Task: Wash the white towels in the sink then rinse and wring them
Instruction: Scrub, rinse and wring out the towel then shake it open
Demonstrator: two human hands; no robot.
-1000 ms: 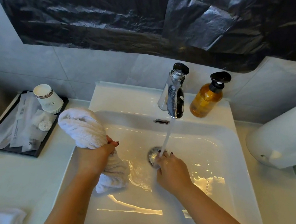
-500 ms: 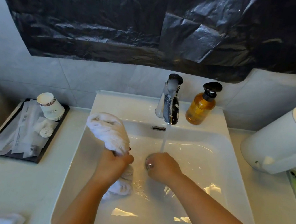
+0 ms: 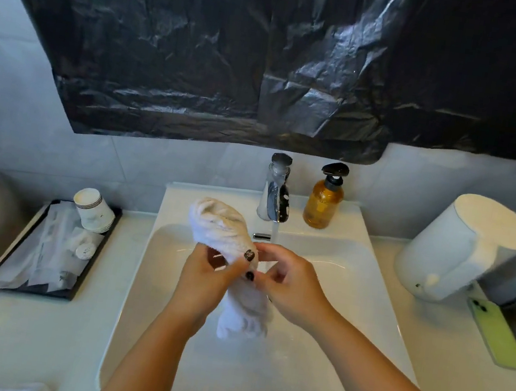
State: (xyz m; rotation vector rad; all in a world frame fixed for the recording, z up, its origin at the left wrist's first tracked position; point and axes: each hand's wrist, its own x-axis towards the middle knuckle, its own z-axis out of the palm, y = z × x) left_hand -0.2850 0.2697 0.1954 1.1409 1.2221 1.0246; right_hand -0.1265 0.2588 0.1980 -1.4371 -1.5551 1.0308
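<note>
Your left hand (image 3: 208, 275) grips the white towel (image 3: 221, 230) around its middle, fingers and thumb curled round the rolled cloth, dark-painted nails showing on the side facing your right hand. Above that grip the towel bulges out in a thick bunch that leans toward the far left corner of the sink (image 3: 368, 299); below the grip a twisted tail hangs down over the basin. Your right hand (image 3: 289, 287) comes in just beside the left at the same height, fingers bent and touching the cloth right next to the left thumb; whether it pinches the towel or only rests against it you cannot tell from this view.

Just beyond your hands the faucet (image 3: 275, 194) runs, its thin stream falling behind the knuckles of your right hand. To the right of the faucet stands an amber pump bottle (image 3: 324, 202) on the sink's back ledge. Well to the right of the grip sits a white cylindrical container (image 3: 455, 251), with a green phone (image 3: 497, 335) lying flat just in front of it. Well to the left of the grip a black tray (image 3: 95, 265) holds a stack of paper cups (image 3: 94, 209) and wrapped packets. A black plastic sheet (image 3: 270, 56) covers the wall above.
</note>
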